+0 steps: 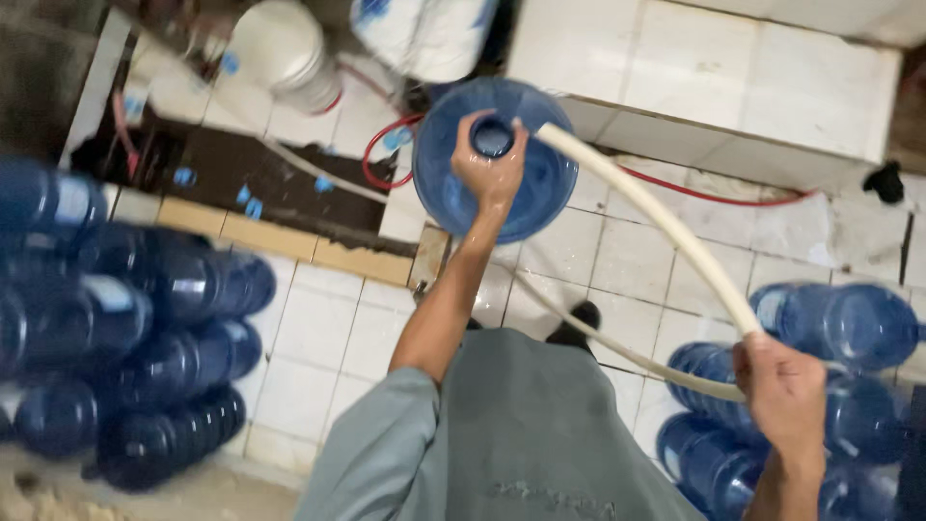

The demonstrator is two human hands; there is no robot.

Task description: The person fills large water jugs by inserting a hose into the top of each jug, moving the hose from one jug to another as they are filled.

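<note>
A large blue water jug (pixel 540 183) stands upright on the white tiled floor in front of me, seen from above. My left hand (pixel 489 166) grips its neck, fingers curled around the open mouth. My right hand (pixel 783 394) is closed on a thick cream hose (pixel 648 210) at the lower right. The hose runs up and left from that hand, and its end reaches the jug's mouth beside my left fingers. A thinner length of the same hose loops back under my right hand toward my legs.
Stacked blue jugs (pixel 125 328) lie on their sides at the left, and more jugs (pixel 839 338) lie at the right. A white tiled ledge (pixel 733 87) stands behind. A white bucket (pixel 280 48), a dark floor channel (pixel 251 174) and a thin red hose (pixel 704 193) are at the back.
</note>
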